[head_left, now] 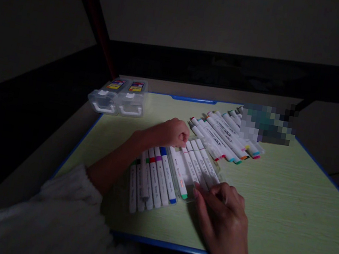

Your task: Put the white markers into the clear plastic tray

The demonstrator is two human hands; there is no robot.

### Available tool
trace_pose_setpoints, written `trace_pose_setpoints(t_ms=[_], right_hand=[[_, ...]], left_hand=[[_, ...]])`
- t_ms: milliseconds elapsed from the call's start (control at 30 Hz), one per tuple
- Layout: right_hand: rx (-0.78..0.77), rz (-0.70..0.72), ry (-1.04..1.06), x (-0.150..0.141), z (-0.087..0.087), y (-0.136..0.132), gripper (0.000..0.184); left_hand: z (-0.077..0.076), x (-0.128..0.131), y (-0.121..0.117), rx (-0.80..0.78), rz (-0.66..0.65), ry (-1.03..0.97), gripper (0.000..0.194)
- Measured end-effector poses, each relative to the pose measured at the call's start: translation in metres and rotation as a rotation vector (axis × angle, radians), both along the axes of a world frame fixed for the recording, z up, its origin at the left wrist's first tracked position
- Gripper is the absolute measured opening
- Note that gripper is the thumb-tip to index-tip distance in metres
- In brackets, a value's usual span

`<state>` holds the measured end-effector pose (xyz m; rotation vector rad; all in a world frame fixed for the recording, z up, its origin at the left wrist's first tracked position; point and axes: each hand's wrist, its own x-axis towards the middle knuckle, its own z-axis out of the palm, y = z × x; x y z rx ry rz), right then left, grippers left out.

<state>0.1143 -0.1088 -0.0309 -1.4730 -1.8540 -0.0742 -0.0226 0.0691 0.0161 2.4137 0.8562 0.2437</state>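
My left hand [175,133] is closed, its curled fingers at the upper end of a white marker [189,164]; whatever lies inside them is hidden. My right hand [227,212] bends its thumb and fingers around the lower ends of the white markers [207,163] lying side by side in a clear case [190,199]. To their left, a white marker with a green end [181,181] lies at a slant. Further left, several white markers with coloured bands [155,181] fill the other half of the case, one of them on top of the rest.
Several more white markers [225,134] with coloured ends lie in a loose pile at the back right. Two clear plastic boxes [131,99] with white handles stand at the back left. The pale green table [297,218] has a blue edge. A blurred patch covers the far right corner.
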Motion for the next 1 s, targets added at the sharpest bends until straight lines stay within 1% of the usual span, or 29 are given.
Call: trace_pose_setpoints(t_ms=[133,300,433,600,867,1000], right_hand=[[0.006,-0.001,-0.005,0.0,0.0,0.0,0.02],[0.0,-0.001,-0.002,0.0,0.0,0.0,0.021],[-0.006,0.001,0.003,0.0,0.0,0.0,0.023],[-0.007,0.003,0.012,0.0,0.0,0.001,0.024],[-0.015,0.001,0.022,0.0,0.0,0.001,0.024],[-0.024,0.003,0.025,0.0,-0.001,0.001,0.024]], left_hand=[[-0.001,0.001,0.002,-0.001,0.0,0.006,0.012],[-0.002,0.0,0.004,0.045,-0.005,-0.009,0.008],[-0.001,-0.001,0.004,0.044,0.021,-0.001,0.006],[-0.001,-0.001,0.004,0.048,0.042,0.008,0.008],[0.003,-0.002,0.001,0.028,0.047,0.009,0.006],[0.008,-0.01,0.006,-0.037,0.049,0.041,0.005]])
